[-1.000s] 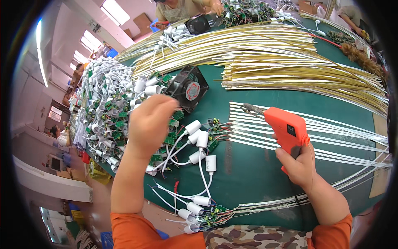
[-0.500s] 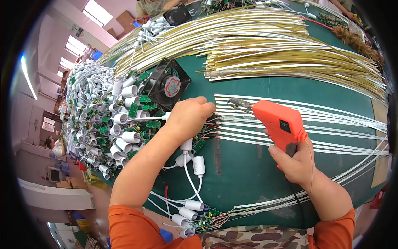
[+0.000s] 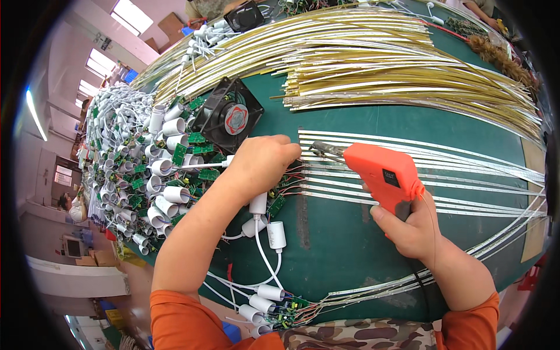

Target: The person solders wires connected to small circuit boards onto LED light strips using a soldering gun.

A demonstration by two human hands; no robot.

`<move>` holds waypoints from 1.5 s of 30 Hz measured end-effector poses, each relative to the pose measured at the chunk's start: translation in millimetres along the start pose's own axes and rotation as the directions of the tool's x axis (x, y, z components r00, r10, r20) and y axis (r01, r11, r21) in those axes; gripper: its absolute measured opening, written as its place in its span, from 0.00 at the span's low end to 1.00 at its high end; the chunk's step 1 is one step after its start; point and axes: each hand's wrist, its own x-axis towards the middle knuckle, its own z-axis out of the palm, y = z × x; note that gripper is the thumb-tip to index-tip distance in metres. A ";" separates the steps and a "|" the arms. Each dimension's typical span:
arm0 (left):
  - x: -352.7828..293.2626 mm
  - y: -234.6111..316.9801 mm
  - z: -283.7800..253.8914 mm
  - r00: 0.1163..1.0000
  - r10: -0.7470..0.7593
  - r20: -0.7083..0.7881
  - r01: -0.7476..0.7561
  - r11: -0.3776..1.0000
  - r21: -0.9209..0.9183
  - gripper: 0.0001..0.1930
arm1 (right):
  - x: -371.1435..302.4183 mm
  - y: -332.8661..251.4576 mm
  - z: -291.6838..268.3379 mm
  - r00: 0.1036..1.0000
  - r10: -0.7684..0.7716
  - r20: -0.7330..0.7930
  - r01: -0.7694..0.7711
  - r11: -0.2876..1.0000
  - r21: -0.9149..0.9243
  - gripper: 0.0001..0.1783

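My right hand (image 3: 411, 230) is wrapped around the grip of a red soldering gun (image 3: 382, 169) with a thin wire running along its side. Its dark tip reaches over the upper ends of a row of thin white LED strips (image 3: 344, 182), close to my left fingers. My left hand (image 3: 265, 166) is closed in a pinch at those ends; what it pinches is hidden. Just below it, thin red wires lead from a green circuit board (image 3: 276, 205) to other strips. A white cylindrical cap (image 3: 258, 204) with a cable lies under my left wrist.
A black fan (image 3: 228, 114) stands behind my left hand. To the left is a heap of white caps (image 3: 166, 206) with circuit boards. Bundles of yellow and white strips (image 3: 408, 76) lie across the far side. Finished-looking wired strips (image 3: 373, 290) run along the near edge.
My right hand has moved the soldering gun slightly left, bringing its tip nearer my left fingers. My left hand keeps its pinch at the strip ends. The whole view has shifted a little.
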 end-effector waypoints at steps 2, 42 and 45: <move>0.8 -0.1 -1.1 1.000 0.000 0.021 0.000 1.000 -0.002 0.02 | 1.1 -2.1 1.8 1.000 0.008 0.007 -0.008 1.000 0.029 0.27; 8.7 -1.1 -8.0 0.987 -0.018 0.157 0.021 1.000 -0.013 0.04 | 0.9 -1.5 4.9 1.000 0.028 -0.005 -0.028 1.000 -0.003 0.27; 10.6 0.0 -7.9 0.985 -0.027 0.170 0.028 1.000 -0.005 0.05 | 0.3 1.1 4.9 1.000 0.006 -0.003 -0.006 1.000 0.012 0.28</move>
